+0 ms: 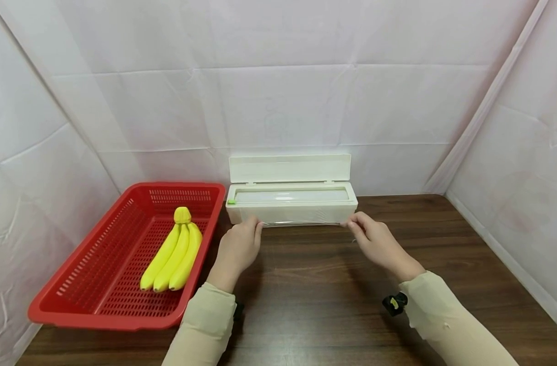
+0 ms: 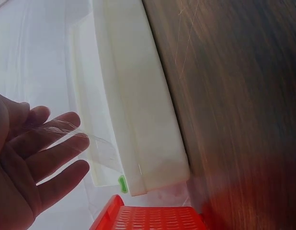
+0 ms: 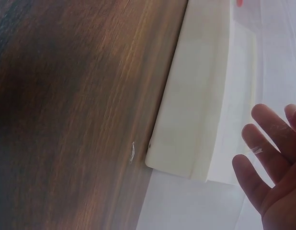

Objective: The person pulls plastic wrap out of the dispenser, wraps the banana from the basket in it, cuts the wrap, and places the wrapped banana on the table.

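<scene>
A white cling film dispenser (image 1: 292, 211) stands against the back curtain with its lid (image 1: 289, 169) raised. Clear cling film (image 1: 301, 223) stretches from it, its front edge running between both hands. My left hand (image 1: 238, 244) pinches one corner of the film between thumb and index finger; the other fingers spread loosely in the left wrist view. At the opposite corner, my right hand (image 1: 376, 243) pinches the film, though its thumb is mostly cut off in the right wrist view. A green slider (image 2: 122, 184) sits at the dispenser's left end.
A red plastic basket (image 1: 136, 321) occupies the left of the dark wooden table (image 1: 305, 305), holding a bunch of yellow bananas (image 1: 179, 251). White curtains (image 1: 278, 101) enclose the back and sides. A small film scrap (image 3: 132, 151) lies near the dispenser's right end.
</scene>
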`<state>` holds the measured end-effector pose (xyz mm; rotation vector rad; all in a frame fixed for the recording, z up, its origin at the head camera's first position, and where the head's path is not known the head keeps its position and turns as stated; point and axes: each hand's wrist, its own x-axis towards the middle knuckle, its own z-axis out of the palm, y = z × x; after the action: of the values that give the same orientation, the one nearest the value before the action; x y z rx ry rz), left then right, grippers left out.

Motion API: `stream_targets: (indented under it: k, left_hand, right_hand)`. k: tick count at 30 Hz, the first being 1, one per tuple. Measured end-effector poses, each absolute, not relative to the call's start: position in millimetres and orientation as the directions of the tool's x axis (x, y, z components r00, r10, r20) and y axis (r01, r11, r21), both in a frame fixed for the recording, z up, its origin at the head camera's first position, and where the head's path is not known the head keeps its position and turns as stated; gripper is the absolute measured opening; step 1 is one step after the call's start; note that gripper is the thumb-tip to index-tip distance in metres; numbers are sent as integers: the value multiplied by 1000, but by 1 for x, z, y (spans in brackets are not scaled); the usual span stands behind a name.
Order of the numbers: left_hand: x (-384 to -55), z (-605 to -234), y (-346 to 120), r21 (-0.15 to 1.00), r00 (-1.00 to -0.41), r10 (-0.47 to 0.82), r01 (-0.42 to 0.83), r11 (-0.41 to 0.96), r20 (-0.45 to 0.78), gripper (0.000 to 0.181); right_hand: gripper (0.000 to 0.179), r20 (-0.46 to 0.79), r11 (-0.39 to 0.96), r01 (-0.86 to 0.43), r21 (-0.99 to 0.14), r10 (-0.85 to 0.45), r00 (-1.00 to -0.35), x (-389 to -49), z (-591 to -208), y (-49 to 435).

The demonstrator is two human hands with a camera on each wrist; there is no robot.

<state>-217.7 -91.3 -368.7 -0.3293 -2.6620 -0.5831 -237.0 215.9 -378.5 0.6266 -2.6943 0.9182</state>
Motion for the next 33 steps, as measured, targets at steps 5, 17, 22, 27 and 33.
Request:
stream_targets:
  k: [5,17,22,27,33]
  left_hand:
    - [-218,-368,-91,353,-902,143,300,886,408,16]
    - [-213,-368,-91,351,-913,139,283,893,385,16]
    - [-210,-368,-90,355,-925,139,271,895,354,15]
    - [-208,-369,-90,360,-926,145,276,891,349,15]
    - [-206,-371,-90,367,-921,160,295,882,356,14]
  right_hand:
    - [20,352,726,-460,-511,-311,-883,-235,-378,216]
    - [15,326,743,-441,-503,-310,-893,-228,-380,215]
    - [14,312,739,-443,-507,-322,-894,-226,-382,215]
    - [14,314,739,-443,-507,-321,-894,-224,-383,215]
    - [13,306,736,-440,-514,-323,-896,-223,-386,215]
